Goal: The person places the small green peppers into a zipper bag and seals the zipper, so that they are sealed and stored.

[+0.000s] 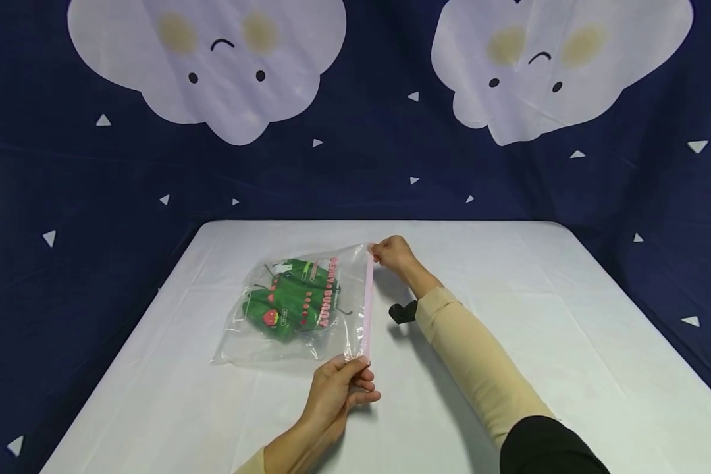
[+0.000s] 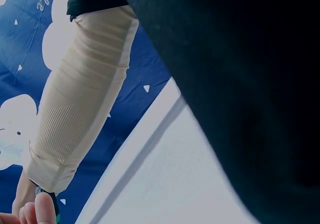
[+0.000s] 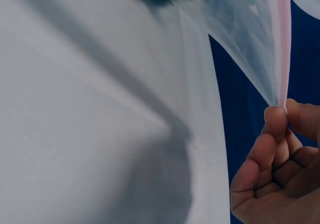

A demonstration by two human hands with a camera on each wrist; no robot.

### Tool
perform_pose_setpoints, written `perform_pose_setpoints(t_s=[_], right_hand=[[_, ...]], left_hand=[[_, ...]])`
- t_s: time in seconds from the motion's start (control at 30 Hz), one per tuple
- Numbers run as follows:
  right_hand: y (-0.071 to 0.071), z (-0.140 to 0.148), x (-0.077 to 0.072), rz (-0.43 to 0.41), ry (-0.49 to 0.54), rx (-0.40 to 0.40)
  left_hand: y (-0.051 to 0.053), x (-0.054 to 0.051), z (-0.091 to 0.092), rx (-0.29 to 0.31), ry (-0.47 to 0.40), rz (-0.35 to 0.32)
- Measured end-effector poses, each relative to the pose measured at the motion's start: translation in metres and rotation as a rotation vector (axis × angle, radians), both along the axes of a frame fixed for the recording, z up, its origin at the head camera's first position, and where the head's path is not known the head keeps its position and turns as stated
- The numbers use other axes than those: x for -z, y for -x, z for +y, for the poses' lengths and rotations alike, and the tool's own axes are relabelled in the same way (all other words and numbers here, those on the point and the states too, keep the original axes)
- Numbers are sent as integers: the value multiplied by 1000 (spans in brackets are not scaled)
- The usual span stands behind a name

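Observation:
A clear zip bag (image 1: pixel 345 342) with a pink strip along its right edge holds several green vegetables (image 1: pixel 299 296) that look like peppers with thin stems. Red lettering and small pictures are printed on the plastic. My left hand (image 1: pixel 332 392) pinches the strip's near corner between thumb and finger. At the far corner, my right hand (image 1: pixel 394 253) pinches the other end of the strip. From the right wrist view, the right hand (image 3: pixel 280 169) has thumb and forefinger on the bag's corner (image 3: pixel 280 84), other fingers curled. Only left fingertips (image 2: pixel 44 209) show in the left wrist view.
The bag is over a white-covered table (image 1: pixel 509 342). A small black wrist device (image 1: pixel 403 312) hangs under the right forearm. Behind the table is a dark blue cloth (image 1: pixel 367 171) printed with clouds and triangles. A dark garment (image 2: pixel 240 109) fills much of the left wrist view.

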State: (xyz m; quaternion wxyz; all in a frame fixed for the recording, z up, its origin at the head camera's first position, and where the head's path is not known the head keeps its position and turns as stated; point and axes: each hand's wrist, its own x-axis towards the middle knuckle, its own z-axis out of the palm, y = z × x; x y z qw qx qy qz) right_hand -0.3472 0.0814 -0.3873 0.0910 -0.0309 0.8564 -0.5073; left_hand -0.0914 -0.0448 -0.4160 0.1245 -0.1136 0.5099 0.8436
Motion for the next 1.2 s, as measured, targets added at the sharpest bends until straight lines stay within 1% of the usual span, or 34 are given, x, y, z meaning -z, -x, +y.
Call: perform_pose_setpoints(t_s=[0.17,0.33,0.57,0.83,0.97,1.07,1.2], right_hand=[[5,3,-3,-10,10,1],[7,8,-3,-12,18,20],[4,10,-4,4,70,27],[3,9,-4,-9,76,28],[0,8,-5,-15,80,22],[-3,9,-5,-24,79,19],[-6,14,-4,-36,47,17]], left_hand=[[-1,0,3,-2,-2,0],[-2,0,6,10,4,0],[-3,0,7,38,1,-3],[-5,1,6,73,15,-28],[-7,3,5,103,27,-39],[-9,4,6,144,27,-40],[-12,4,6,201,20,-31]])
